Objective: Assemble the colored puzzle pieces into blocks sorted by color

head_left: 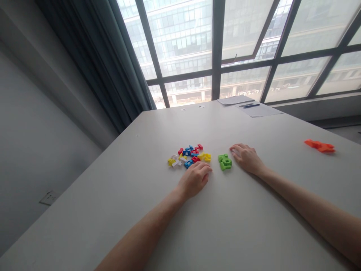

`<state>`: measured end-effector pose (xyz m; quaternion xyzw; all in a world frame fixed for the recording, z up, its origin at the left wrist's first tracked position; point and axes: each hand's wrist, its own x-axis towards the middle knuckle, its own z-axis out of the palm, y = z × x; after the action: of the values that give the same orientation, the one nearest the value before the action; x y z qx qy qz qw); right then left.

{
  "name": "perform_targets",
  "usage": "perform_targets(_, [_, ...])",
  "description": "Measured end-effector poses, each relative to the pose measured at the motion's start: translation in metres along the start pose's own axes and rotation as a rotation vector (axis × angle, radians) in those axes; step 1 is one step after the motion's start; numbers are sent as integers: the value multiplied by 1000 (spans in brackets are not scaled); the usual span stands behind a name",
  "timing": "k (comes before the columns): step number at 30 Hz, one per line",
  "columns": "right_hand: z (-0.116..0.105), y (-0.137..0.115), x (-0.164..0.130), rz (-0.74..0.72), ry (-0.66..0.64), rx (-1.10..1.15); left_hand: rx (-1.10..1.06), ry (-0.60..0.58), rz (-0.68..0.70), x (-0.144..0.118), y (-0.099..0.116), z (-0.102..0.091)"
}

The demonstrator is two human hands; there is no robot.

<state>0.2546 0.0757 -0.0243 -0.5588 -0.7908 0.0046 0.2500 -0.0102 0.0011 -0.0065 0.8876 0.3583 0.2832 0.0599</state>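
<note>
My left hand (194,178) lies on the white table (118,192) with its fingers loosely bent and no object visible in them. Just beyond its knuckles is a loose cluster of small plastic pieces: red pieces (195,159), blue pieces (188,164), yellow pieces (207,157) and white pieces (176,163). Green pieces (225,162) sit grouped between my two hands, apart from the cluster. To their right my right hand (246,159) rests on the table, fingers stretched forward and holding nothing. The undersides of both hands are hidden.
Orange pieces (320,146) lie far to the right. At the back, paper sheets (263,110) carry dark pens (250,105). The table's left edge runs along a grey wall with a socket (49,198). A dark curtain (113,64) and windows stand behind.
</note>
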Motion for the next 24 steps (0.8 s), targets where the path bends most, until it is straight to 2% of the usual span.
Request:
perform_targets(16, [4,4,1,11,42,-11,-17,14,12,0,-1,0])
perform_targets(20, [-2,4,3,-2,63,166,-22,10,4,0,-1,0])
perform_targets(24, [-16,-2,1,-128,-29,388,-34,8,-1,-1,-2,0])
